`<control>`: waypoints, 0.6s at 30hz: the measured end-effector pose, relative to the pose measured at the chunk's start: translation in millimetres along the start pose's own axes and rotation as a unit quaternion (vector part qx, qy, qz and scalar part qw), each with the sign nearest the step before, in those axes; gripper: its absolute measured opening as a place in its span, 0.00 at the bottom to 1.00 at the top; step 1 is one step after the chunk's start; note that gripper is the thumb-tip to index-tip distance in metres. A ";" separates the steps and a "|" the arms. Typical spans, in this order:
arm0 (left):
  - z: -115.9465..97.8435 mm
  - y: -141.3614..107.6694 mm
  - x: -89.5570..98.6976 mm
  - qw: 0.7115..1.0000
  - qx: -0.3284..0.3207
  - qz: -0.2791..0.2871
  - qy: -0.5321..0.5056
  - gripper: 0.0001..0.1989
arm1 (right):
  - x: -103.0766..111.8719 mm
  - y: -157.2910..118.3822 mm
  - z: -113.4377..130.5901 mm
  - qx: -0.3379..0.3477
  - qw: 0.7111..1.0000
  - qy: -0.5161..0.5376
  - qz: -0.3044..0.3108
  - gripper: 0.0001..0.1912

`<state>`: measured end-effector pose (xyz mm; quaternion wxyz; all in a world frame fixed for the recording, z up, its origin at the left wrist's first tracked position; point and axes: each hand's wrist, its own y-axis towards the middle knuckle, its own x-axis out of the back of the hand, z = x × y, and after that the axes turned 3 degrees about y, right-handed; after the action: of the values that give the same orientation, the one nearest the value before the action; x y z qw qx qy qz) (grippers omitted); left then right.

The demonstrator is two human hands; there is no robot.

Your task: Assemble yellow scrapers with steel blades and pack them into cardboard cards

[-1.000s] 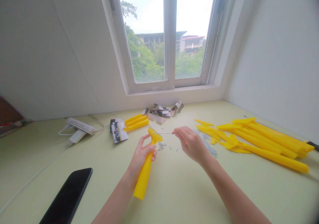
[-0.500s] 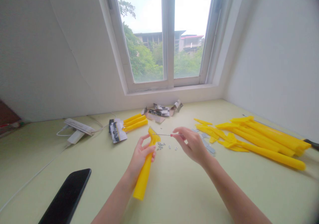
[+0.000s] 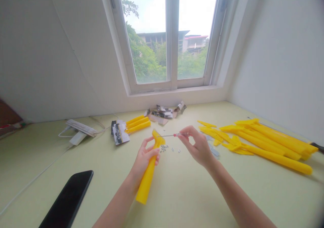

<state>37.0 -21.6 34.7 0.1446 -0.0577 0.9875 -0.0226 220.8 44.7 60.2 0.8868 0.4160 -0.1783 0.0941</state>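
Note:
My left hand (image 3: 146,157) is wrapped round a yellow plastic handle (image 3: 146,182), which tilts with its flared head up and away from me. Between the fingertips of my right hand (image 3: 196,145) is a thin screwdriver (image 3: 176,134) with a reddish handle. Its shaft points left, and the tip meets the flared head; the exact contact is too small to make out. Just right of the left fingers lies a small heap of metal screws or nuts (image 3: 164,148), with a few more small metal pieces (image 3: 179,150) beside it. Grey flat pieces (image 3: 214,151) lie partly behind my right hand.
Several yellow tubes and flat parts (image 3: 268,140) lie at right. Yellow handles in card packaging (image 3: 138,125) sit at back left, near torn packaging (image 3: 162,115) below the window. A black phone (image 3: 68,197) lies front left; a white power strip (image 3: 81,127) with cables stands behind it.
The right hand has shifted slightly and turned, so more of the screwdriver's reddish handle shows. The left hand keeps its hold on the yellow handle. The whole view has moved a little.

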 end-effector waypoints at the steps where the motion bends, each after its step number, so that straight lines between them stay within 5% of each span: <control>1: -0.3 0.0 -0.2 1.000 0.001 0.000 0.000 0.24 | 0.1 0.1 -1.0 0.000 1.000 -0.009 -0.010 0.05; 7: -1.0 -1.0 -1.2 1.000 0.003 0.010 0.004 0.24 | -1.6 -2.1 -8.4 -0.012 0.996 -0.085 -0.015 0.15; 18: 0.4 1.0 0.3 1.000 0.003 0.004 0.001 0.24 | -5.4 -5.3 -2.3 0.018 1.000 -0.014 -0.005 0.04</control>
<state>36.7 -20.7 34.2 0.1441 -0.0537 0.9878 -0.0252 218.1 43.0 52.9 0.8772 0.4337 -0.1867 0.0876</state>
